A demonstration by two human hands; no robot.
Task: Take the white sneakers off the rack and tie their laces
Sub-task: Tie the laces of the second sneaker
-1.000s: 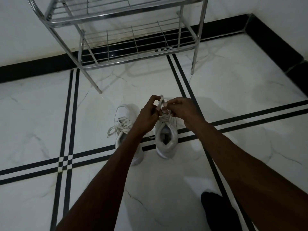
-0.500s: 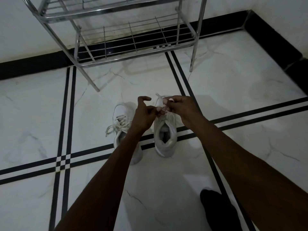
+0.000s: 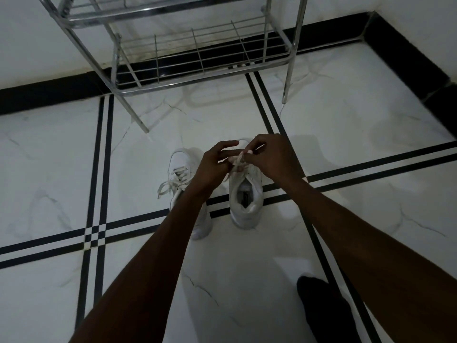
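Observation:
Two white sneakers stand side by side on the marble floor, toes toward the rack. The right sneaker [image 3: 245,194] has its laces [image 3: 238,161] pinched between both hands above its tongue. My left hand [image 3: 214,164] grips one strand with its index finger stretched out. My right hand [image 3: 269,157] pinches the other strand right next to it. The left sneaker [image 3: 181,169] lies partly under my left forearm, its laces [image 3: 170,184] hanging loose to the left side.
A chrome wire shoe rack [image 3: 197,55] stands against the wall just beyond the sneakers, its shelves bare. A foot in a dark sock [image 3: 321,308] rests at the lower right. Black skirting runs along the walls, with a corner at the upper right.
The lace end that stuck up between my hands has been drawn down into them. My left index finger now points out across the laces. The hands stay over the right sneaker.

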